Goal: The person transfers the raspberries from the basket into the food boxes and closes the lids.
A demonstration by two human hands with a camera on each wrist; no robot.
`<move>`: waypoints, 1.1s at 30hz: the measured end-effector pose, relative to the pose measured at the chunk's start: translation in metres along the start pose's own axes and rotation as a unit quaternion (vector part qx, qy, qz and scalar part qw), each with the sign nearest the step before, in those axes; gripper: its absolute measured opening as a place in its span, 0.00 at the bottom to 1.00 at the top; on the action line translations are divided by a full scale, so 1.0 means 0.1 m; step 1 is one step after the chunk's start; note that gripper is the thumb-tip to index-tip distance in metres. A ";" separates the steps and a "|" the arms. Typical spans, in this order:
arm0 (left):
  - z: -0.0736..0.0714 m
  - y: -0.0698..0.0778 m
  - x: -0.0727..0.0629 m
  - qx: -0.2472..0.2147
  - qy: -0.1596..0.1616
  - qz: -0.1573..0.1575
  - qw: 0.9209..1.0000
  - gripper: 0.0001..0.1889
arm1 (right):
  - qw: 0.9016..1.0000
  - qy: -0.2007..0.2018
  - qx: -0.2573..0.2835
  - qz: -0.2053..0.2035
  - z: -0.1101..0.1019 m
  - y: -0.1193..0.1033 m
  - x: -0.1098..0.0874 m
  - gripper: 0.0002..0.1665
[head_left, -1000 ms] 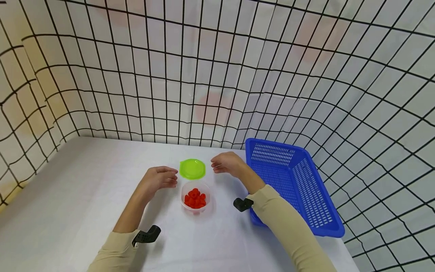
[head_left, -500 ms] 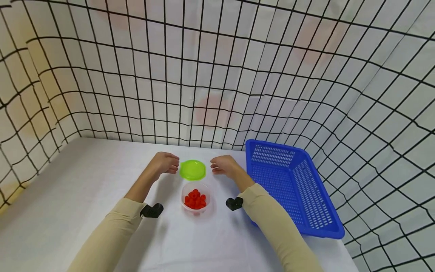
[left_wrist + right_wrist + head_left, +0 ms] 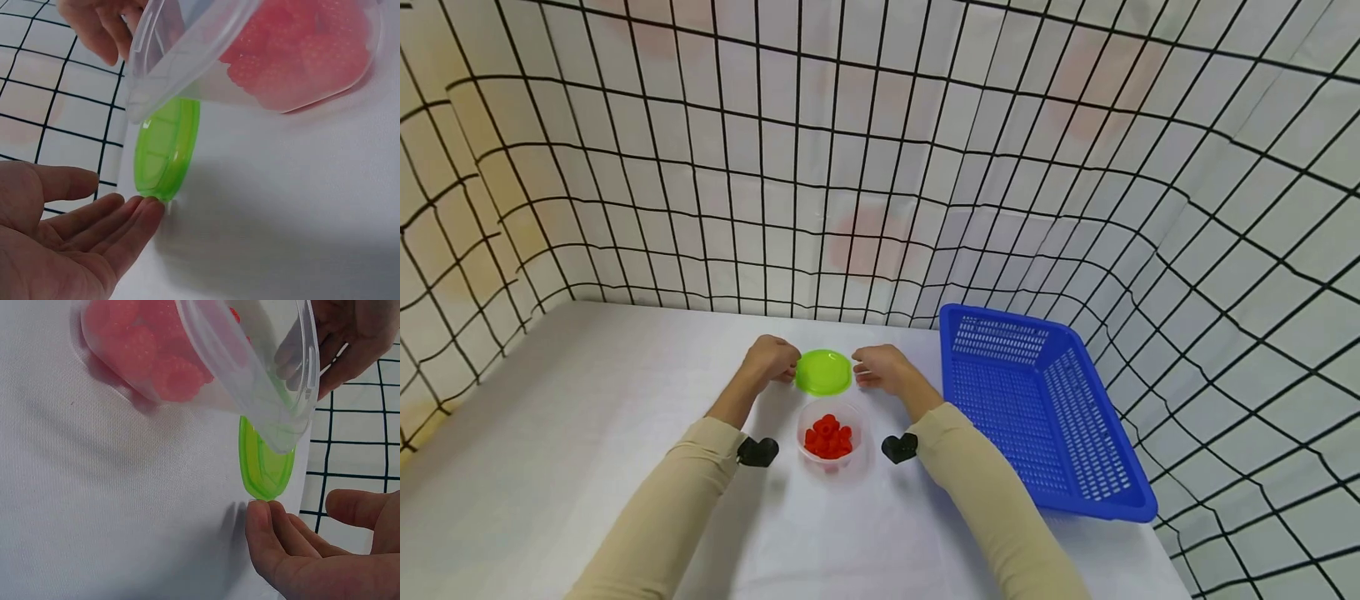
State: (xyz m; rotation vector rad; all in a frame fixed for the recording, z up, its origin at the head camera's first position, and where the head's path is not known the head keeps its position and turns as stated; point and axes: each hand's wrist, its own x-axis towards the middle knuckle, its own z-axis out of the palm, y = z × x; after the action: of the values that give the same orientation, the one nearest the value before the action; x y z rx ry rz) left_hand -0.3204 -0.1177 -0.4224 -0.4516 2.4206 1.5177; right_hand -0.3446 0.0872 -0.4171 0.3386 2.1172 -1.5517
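A round bright green lid lies on the white cloth between my two hands. My left hand is at its left edge; in the left wrist view the fingertips meet the lid's edge while the thumb stays apart. On the opposite side is my right hand, its fingertips right at the lid's edge and its thumb raised clear. Neither hand grips anything. Just nearer to me stands a clear plastic container, uncovered, with several red raspberries inside.
To the right a large blue slotted basket rests on the white-covered table. Black wire mesh over white fabric encloses the back and both sides. A small black wrist camera sits on each sleeve.
My left hand has moved forward and then right, up to the lid's left edge. My right hand has shifted slightly left toward the lid. Lid, container and basket stay put.
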 end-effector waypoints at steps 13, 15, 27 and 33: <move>0.06 -0.02 0.07 0.001 -0.008 -0.017 1.000 0.21 | 1.000 0.004 0.003 0.008 0.08 0.00 0.00 0.25; 0.06 -0.02 0.07 -0.002 -0.007 -0.025 1.000 0.21 | 1.000 0.004 0.004 0.008 0.08 0.01 0.01 0.25; 0.02 -0.03 0.02 -0.090 -0.007 -0.046 0.995 0.24 | 0.999 0.002 0.034 0.021 0.08 0.01 0.03 0.27; -0.04 -0.04 -0.04 -0.158 -0.018 -0.042 0.986 0.25 | 0.998 0.002 0.063 0.020 0.06 0.01 0.04 0.28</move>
State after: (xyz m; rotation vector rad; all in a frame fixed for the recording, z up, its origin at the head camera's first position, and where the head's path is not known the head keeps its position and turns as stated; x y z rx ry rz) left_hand -0.3152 -0.1219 -0.4224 -0.5739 2.1091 1.8624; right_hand -0.3462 0.0816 -0.4210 0.4251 2.0073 -1.6664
